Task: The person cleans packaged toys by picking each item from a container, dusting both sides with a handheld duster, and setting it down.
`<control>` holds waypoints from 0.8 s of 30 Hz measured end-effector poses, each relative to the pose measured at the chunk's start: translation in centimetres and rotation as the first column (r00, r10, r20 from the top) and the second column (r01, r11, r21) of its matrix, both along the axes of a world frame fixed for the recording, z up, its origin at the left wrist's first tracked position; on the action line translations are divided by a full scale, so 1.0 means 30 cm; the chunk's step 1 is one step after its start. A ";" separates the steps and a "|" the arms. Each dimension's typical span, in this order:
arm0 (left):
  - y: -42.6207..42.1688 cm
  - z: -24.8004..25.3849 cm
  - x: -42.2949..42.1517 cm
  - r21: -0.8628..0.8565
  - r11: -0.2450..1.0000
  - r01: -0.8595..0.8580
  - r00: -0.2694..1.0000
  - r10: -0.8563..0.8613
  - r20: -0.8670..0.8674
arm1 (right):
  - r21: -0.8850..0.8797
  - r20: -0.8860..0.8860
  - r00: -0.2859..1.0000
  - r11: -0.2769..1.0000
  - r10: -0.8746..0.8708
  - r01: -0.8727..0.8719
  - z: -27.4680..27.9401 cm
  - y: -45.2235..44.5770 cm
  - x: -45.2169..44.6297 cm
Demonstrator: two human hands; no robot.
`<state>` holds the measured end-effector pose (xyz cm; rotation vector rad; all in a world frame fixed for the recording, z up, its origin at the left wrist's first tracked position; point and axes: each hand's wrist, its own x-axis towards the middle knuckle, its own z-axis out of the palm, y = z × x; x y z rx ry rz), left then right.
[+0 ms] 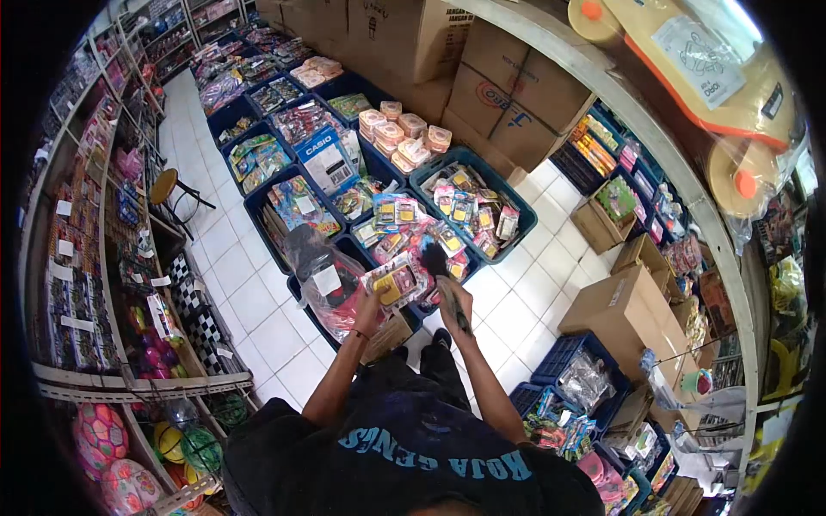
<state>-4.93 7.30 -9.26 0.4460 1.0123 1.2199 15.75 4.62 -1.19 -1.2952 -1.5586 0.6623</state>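
Note:
My left hand is closed on the edge of a packaged toy with a yellow item and a pink-and-white card. Close by on the right, my right hand grips the dark handle of a brush with blue-black bristles near the package. Beneath both hands lie blue crates filled with similar carded packages. A clear plastic bag holding something dark and red sits left of my left hand.
Shelves of goods run along the left, with a stool beside them. Cardboard boxes stand behind the crates. More crates, an open carton and a curved metal shelf edge are on the right.

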 end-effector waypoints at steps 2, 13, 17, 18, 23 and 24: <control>0.028 0.005 -0.003 -0.030 1.000 -0.003 1.000 0.003 0.027 | 0.107 0.068 0.990 0.986 0.121 -0.127 -0.039 -0.013 -0.039; 0.057 0.168 0.011 -0.103 0.995 -0.013 0.986 0.030 0.163 | -0.003 0.034 0.999 1.000 -0.019 0.019 -0.033 -0.054 -0.075; 0.085 0.065 -0.002 -0.067 0.997 0.037 0.997 -0.032 0.071 | -0.059 0.201 0.925 0.946 0.323 -0.318 -0.112 -0.081 -0.132; 0.074 0.120 0.008 -0.097 0.995 -0.001 1.000 0.001 -0.006 | -0.042 0.230 0.924 0.952 0.306 -0.304 -0.134 -0.081 -0.126; 0.072 0.166 0.027 -0.060 0.986 -0.153 0.988 0.152 -0.015 | -0.231 0.076 0.987 0.965 0.142 -0.121 -0.144 -0.056 -0.035; 0.071 0.153 0.026 -0.062 0.987 -0.147 0.989 0.146 -0.016 | -0.254 0.011 0.994 0.962 0.106 -0.099 -0.122 -0.052 -0.032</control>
